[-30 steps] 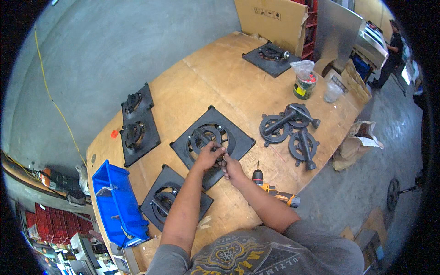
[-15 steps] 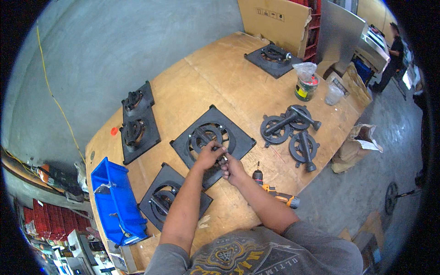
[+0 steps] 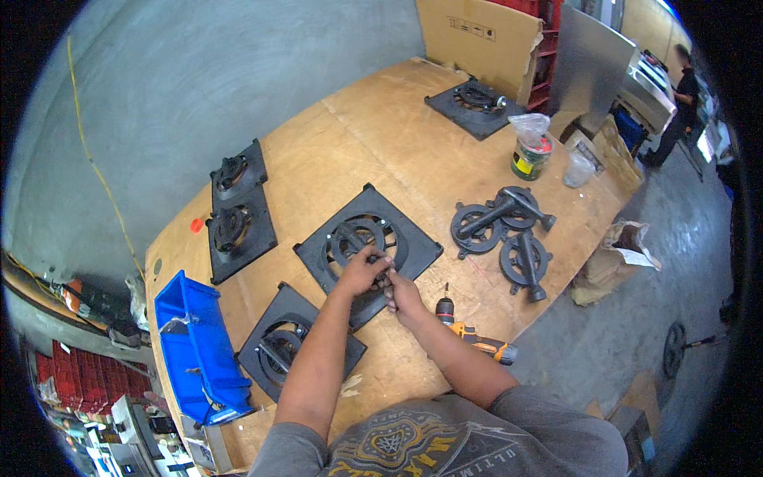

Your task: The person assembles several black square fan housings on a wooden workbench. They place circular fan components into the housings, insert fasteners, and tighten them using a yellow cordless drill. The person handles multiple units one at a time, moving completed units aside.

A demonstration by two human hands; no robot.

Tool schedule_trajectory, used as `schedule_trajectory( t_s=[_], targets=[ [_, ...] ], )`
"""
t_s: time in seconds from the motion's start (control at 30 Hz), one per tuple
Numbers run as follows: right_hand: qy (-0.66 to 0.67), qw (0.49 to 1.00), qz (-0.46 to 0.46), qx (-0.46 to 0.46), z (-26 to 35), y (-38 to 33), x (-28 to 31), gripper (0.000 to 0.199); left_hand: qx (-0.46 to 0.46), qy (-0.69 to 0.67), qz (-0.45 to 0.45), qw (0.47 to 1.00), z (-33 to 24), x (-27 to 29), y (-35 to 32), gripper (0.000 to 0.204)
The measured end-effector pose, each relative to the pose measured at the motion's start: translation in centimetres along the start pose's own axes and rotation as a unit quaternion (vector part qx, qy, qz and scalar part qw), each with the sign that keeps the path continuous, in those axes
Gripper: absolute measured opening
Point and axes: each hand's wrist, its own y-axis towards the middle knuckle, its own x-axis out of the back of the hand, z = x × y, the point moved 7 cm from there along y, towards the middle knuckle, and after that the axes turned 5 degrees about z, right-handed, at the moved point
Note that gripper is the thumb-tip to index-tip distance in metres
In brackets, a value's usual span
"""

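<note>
A square black metal plate [image 3: 413,246] with a round ring and spokes in its middle lies on the wooden table [image 3: 350,151] in front of me. Both hands meet over its near edge. My left hand [image 3: 362,270] pinches a small dark part at the ring. Touching it from the right, my right hand [image 3: 404,292] has its fingers closed on the same small part. What the part is cannot be made out.
A second black plate [image 3: 274,350] lies near left, beside a blue bin [image 3: 191,342]. Two more plates [image 3: 238,211] sit far left, another [image 3: 473,99] at the back. Round black wheel parts [image 3: 501,230], an orange drill [image 3: 477,338], a can [image 3: 528,155] and a cardboard box [image 3: 477,36] are to the right.
Both hands stay together over the plate's near edge; they have shifted only slightly. The plate has not moved.
</note>
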Motion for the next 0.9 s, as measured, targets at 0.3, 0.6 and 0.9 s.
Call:
schedule_trajectory(
  t_s=[0.3, 0.6, 0.9],
  targets=[
    [-0.233, 0.966, -0.005, 0.116, 1.7, 0.8, 1.1, 0.045, -0.011, 0.017, -0.001, 1.000, 0.4, -0.1, 0.5, 0.031],
    [-0.246, 0.957, -0.055, 0.142, 2.6, 0.8, 1.2, 0.039, -0.020, 0.000, -0.015, 1.000, 0.5, 0.0, 0.3, 0.034],
    [0.018, 0.995, -0.061, 0.070, 2.3, -1.0, 0.2, 0.022, 0.009, 0.007, 0.000, 1.000, 1.6, 0.0, 0.9, 0.037]
  ],
)
